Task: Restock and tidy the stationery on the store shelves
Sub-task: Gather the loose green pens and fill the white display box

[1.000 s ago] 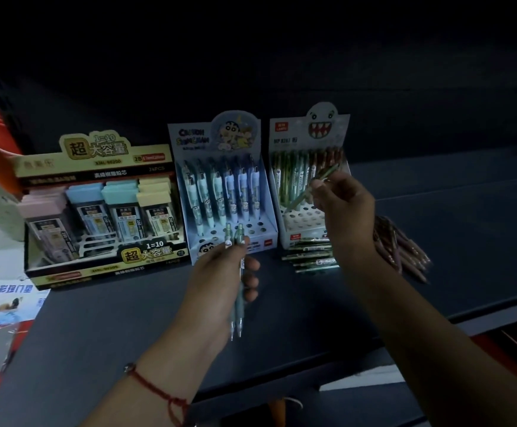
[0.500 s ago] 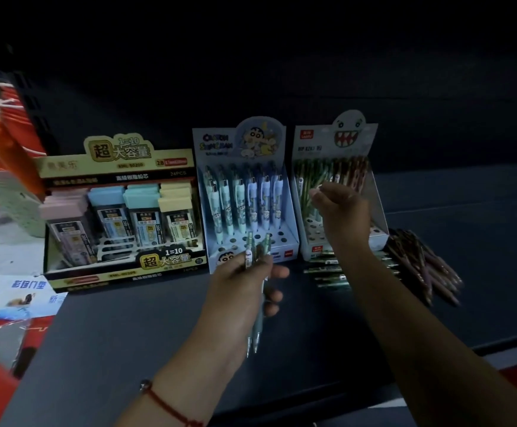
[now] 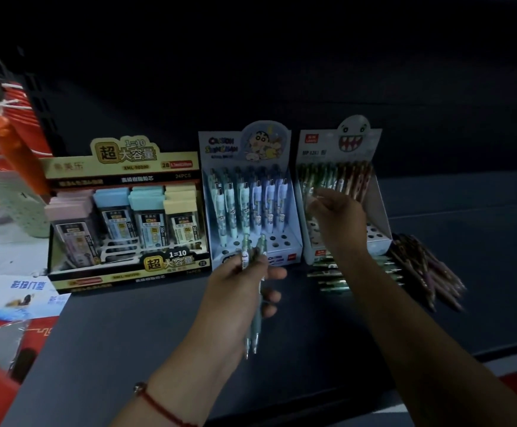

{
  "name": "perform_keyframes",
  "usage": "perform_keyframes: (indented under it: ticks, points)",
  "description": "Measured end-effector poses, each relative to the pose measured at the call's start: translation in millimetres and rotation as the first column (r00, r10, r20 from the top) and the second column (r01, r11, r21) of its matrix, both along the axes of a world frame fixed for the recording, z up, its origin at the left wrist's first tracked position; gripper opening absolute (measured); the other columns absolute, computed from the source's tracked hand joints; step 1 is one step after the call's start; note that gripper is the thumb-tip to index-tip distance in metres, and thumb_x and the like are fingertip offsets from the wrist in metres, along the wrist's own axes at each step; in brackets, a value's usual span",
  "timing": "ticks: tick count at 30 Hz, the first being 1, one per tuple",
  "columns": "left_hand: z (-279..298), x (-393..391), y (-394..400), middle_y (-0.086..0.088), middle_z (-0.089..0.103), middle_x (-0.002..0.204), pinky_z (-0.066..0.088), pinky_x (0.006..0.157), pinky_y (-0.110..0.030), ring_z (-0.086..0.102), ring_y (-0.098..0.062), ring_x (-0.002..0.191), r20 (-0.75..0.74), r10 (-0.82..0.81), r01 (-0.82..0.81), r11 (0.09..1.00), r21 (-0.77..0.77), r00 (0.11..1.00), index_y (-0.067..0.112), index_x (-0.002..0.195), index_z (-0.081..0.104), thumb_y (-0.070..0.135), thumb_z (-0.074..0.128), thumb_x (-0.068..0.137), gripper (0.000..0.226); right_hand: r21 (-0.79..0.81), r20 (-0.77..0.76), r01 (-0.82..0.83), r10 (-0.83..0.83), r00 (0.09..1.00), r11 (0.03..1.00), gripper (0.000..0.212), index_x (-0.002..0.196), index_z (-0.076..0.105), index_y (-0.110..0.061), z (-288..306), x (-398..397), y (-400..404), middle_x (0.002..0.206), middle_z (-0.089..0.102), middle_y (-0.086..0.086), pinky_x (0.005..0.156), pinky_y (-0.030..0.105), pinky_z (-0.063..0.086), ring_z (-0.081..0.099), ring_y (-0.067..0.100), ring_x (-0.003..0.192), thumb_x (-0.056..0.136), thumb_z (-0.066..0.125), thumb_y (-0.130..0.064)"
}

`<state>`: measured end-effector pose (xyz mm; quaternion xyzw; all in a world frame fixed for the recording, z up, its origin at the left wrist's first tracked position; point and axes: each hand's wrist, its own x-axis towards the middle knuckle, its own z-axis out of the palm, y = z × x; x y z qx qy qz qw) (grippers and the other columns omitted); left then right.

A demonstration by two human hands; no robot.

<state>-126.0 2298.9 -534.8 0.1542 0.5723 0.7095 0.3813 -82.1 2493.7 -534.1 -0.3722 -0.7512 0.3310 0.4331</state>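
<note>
While the left hand [image 3: 244, 291] grips two green pens [image 3: 255, 291] above the shelf's [image 3: 134, 334] front edge, the right hand [image 3: 340, 223], fingers loosely spread and holding nothing I can see, reaches into the ghost-topped pen box [image 3: 377, 195] toward the shelf's back, loose pens [image 3: 426, 269] lying beside it.

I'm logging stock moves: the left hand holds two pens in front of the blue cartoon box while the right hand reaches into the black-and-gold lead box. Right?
Not quite. In the head view the right hand reaches into the ghost-face pen box, not the lead box. The left hand does hold two pens before the blue cartoon box.
</note>
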Motion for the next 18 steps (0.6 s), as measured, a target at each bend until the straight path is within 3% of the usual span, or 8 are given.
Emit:
perform_keyframes:
  ticks: [2,4,6,8,10,12,14,18]
  points:
    - [0.1,-0.8,1.6,-0.011,0.075,0.088,0.050,0.049,-0.027,0.059,-0.017,0.055,0.022,0.010,-0.011,0.999,0.030,1.000,0.011,0.110,0.062,0.020,0.056,0.098,0.015,-0.043,-0.028,-0.008,0.007,1.000,0.999,0.018,0.108,0.068,-0.017,4.2,11.3,-13.4,0.089,0.070,-0.005,0.062,0.024,0.050,0.063,0.005,0.069,0.092,0.062,-0.023]
    - [1.0,0.6,3.0,-0.014,0.075,0.087,0.057,0.054,-0.029,0.066,-0.020,0.060,0.074,0.018,-0.023,0.997,0.068,0.997,0.007,0.108,0.062,0.017,0.057,0.097,0.016,-0.048,0.068,-0.082,0.086,0.994,0.995,0.010,0.100,0.067,-0.025,10.6,23.1,-28.3,0.084,0.066,-0.010,0.061,0.020,0.046,0.064,0.005,0.072,0.094,0.061,-0.025]
    - [0.2,2.8,4.1,-0.014,0.075,0.090,0.060,0.066,-0.034,0.072,-0.024,0.073,0.088,0.033,-0.041,0.995,0.090,0.996,0.005,0.108,0.063,0.016,0.057,0.097,0.017,-0.218,0.200,-0.211,0.255,0.946,0.953,0.009,0.088,0.069,-0.025,20.2,34.0,-44.9,0.084,0.070,-0.005,0.071,0.026,0.049,0.066,0.013,0.077,0.092,0.062,-0.028]
    - [-2.0,4.3,4.7,-0.012,0.075,0.092,0.059,0.078,-0.040,0.073,-0.026,0.085,0.068,0.080,-0.086,0.992,0.090,0.994,0.006,0.106,0.065,0.017,0.057,0.097,0.016,-0.487,0.204,-0.316,0.458,0.865,0.814,0.013,0.089,0.071,-0.019,29.8,43.3,-63.7,0.087,0.073,0.002,0.075,0.031,0.051,0.066,0.015,0.078,0.091,0.065,-0.031]
    - [-2.3,7.2,5.3,-0.014,0.075,0.094,0.059,0.077,-0.041,0.072,-0.027,0.083,0.052,0.123,-0.128,0.988,0.089,0.991,0.008,0.100,0.067,0.019,0.057,0.097,0.014,-0.626,0.158,-0.379,0.587,0.794,0.681,0.016,0.096,0.069,-0.017,34.4,52.6,-79.1,0.088,0.073,0.003,0.073,0.028,0.052,0.066,0.014,0.078,0.091,0.066,-0.031]
    - [-0.7,12.2,5.8,-0.011,0.075,0.097,0.059,0.064,-0.035,0.072,-0.024,0.080,0.057,0.136,-0.142,0.985,0.101,0.989,0.010,0.098,0.064,0.020,0.056,0.098,0.013,-0.656,0.123,-0.415,0.632,0.765,0.631,0.011,0.096,0.068,-0.020,32.5,60.9,-87.0,0.089,0.073,0.003,0.081,0.031,0.053,0.067,0.014,0.080,0.091,0.067,-0.029]
    - [0.4,19.0,6.9,-0.006,0.075,0.102,0.059,0.067,-0.038,0.072,-0.024,0.087,0.050,0.140,-0.144,0.984,0.105,0.989,0.011,0.103,0.061,0.021,0.054,0.099,0.012,-0.659,0.089,-0.444,0.649,0.756,0.607,0.013,0.099,0.069,-0.015,27.4,68.6,-91.0,0.094,0.075,0.007,0.087,0.035,0.052,0.067,0.016,0.085,0.090,0.067,-0.024]
    - [1.4,30.9,7.3,-0.005,0.074,0.104,0.057,0.059,-0.040,0.071,-0.032,0.090,0.020,0.113,-0.115,0.987,0.109,0.993,0.009,0.101,0.062,0.020,0.057,0.097,0.013,-0.615,-0.044,-0.515,0.626,0.778,0.597,0.019,0.103,0.067,-0.003,17.0,78.3,-97.9,0.076,0.070,0.004,0.069,0.026,0.050,0.063,0.016,0.074,0.087,0.070,-0.013]
